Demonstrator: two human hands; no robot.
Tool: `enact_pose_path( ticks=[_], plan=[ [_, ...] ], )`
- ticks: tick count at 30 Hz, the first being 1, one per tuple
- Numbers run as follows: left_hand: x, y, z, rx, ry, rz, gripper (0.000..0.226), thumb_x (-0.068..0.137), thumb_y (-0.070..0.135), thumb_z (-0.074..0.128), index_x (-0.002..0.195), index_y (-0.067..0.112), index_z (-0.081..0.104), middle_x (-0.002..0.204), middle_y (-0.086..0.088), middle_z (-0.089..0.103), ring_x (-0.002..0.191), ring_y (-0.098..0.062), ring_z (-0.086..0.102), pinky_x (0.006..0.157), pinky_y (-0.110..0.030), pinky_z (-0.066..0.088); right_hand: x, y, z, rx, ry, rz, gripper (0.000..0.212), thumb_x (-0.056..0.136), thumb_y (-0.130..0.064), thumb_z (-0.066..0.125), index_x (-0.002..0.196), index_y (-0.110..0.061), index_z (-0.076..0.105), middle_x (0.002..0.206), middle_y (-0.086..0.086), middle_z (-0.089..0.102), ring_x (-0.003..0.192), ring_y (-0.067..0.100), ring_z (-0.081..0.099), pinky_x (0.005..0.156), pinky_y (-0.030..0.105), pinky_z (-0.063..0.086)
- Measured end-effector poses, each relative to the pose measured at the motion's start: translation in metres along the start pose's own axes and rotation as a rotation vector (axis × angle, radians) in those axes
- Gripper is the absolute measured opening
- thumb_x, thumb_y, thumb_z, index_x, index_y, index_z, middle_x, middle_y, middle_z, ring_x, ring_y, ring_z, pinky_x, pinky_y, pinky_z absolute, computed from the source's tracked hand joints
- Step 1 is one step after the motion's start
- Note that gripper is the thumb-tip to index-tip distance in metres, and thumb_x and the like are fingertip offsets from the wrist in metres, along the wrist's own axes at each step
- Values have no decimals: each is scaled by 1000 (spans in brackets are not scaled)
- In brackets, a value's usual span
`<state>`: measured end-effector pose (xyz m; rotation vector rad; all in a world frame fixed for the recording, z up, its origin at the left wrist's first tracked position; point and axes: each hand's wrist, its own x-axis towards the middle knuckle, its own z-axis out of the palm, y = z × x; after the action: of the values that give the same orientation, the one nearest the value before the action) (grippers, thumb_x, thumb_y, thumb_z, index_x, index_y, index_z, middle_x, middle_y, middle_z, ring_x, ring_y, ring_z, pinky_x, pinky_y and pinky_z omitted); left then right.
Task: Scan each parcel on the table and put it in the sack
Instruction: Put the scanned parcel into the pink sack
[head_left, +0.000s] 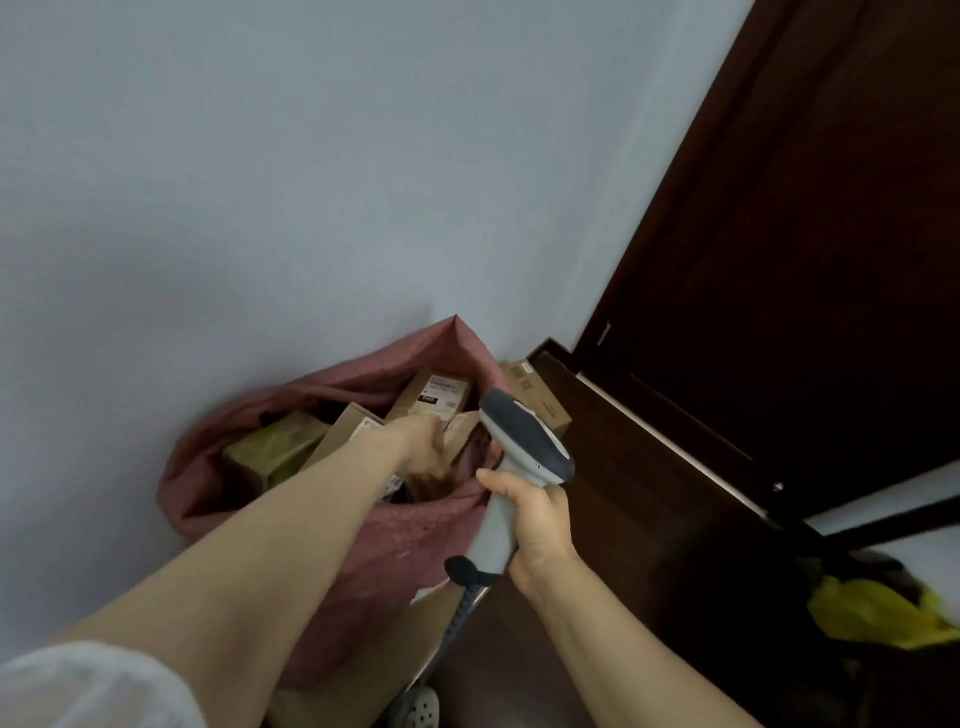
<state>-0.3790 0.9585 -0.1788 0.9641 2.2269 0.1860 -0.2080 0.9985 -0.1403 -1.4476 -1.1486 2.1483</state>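
Your left hand (420, 440) was down in the open mouth of the dusty-pink woven sack (415, 535), near its right rim. Its fingers pointed downward against a brown cardboard parcel (462, 434), but they were blurred, so I cannot tell whether they gripped it or only touched it. Your right hand (543, 525) was wrapped round the handle of the grey handheld barcode scanner (519, 441). The scanner's dark-topped head hung over the sack's right rim, and its coiled dark cable (467, 597) trailed from the butt of the handle. Inside the sack lay more parcels. A tan box with a white printed label (439, 395) sat toward the far rim, a plain tan box (343, 431) beside your left forearm, and a box wrapped in yellowish tape (280, 449) at the left side. Another tan cardboard box (535, 392) stood outside the sack, just past its right rim against the pale grey wall (260, 182). A dark brown wooden door (779, 260) filled the right side, with a crumpled yellow plastic bag (878, 613) low beside it.
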Motion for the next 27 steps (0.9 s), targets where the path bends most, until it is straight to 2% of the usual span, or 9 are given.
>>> enact_pose_path(
  ticks=[2,5,10,13,15,19,21,24,27],
  plan=[
    [0,-10,12,-73,-114,0,20,76,27,67,68,16,52,72,1,57,76,-22,58,65,-27,44,5,-1,-4,-19,31,39,65,57,-6,84,116,0,57,108,24,65,93,37,66,74,45,57],
    [-7,-17,25,-223,-197,-53,16,77,31,63,75,15,65,74,1,62,74,-17,59,65,-24,45,11,3,-12,-5,64,85,53,70,1,77,118,2,54,97,20,63,73,27,64,52,31,54],
    [-14,-31,25,-198,273,-214,17,88,28,55,94,19,69,108,-8,66,105,-25,58,86,-30,46,12,17,-11,-11,93,64,62,64,-1,80,120,1,55,106,22,68,84,32,67,57,34,55],
    [-29,-68,32,-7,583,-487,41,91,27,49,131,18,50,141,-13,39,132,-31,32,108,-44,27,11,22,-10,-70,29,64,64,55,-6,81,116,3,61,106,23,70,92,34,68,70,41,58],
    [-46,-100,41,-59,678,-663,56,91,28,50,143,17,34,153,-17,17,142,-34,10,113,-55,9,5,21,-7,-135,-50,76,55,54,-7,80,107,4,67,106,23,70,94,36,66,84,49,55],
    [-73,-154,44,-347,705,-885,72,93,13,50,150,1,9,154,-29,2,142,-46,3,113,-57,11,4,25,-3,-187,-70,89,23,64,4,74,86,-2,70,87,15,70,84,32,63,78,42,52],
    [-79,-175,45,-482,645,-917,74,91,-1,50,149,-3,5,153,-32,10,139,-48,15,113,-54,18,6,29,-3,-197,-29,108,20,68,6,72,83,-6,69,87,14,69,84,31,63,77,42,52],
    [-88,-191,45,-474,531,-805,48,90,0,54,135,-10,41,133,-35,46,123,-45,47,101,-44,39,12,37,-2,-195,34,126,41,66,4,75,105,-6,64,98,16,69,88,32,64,76,42,53],
    [-100,-201,42,-447,425,-722,33,95,2,42,121,-12,57,124,-32,56,113,-41,56,91,-38,44,18,41,6,-178,55,122,44,67,3,76,107,-6,63,101,15,69,91,31,64,79,41,54]
  ],
)
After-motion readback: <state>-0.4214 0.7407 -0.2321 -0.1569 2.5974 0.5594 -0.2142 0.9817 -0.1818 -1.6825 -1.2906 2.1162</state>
